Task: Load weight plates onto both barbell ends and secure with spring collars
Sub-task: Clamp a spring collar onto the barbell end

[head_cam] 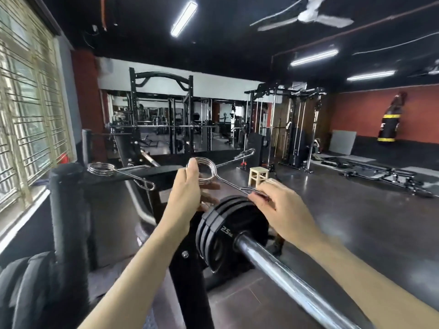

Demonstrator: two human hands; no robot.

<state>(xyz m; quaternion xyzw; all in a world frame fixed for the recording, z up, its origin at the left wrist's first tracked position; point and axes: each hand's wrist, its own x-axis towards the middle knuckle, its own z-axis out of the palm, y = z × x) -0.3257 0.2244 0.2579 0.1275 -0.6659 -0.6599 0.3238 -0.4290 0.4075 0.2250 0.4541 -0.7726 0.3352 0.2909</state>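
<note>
A steel barbell sleeve [280,267] runs from the lower right up to a stack of black weight plates [221,236], the outer one marked 2.5 kg. Above the plates I hold a chrome spring collar [206,173]. My left hand [187,193] grips its coil, and my right hand [278,210] pinches its lower handle. The collar's other handle points up and to the right. A second spring collar [102,169] lies on a black pad to the left.
A black rack upright [190,281] stands just below the plates. More black plates [21,286] sit on a post at the lower left. A small wooden stool [258,176], benches, cable machines and a punching bag [389,122] fill the room beyond.
</note>
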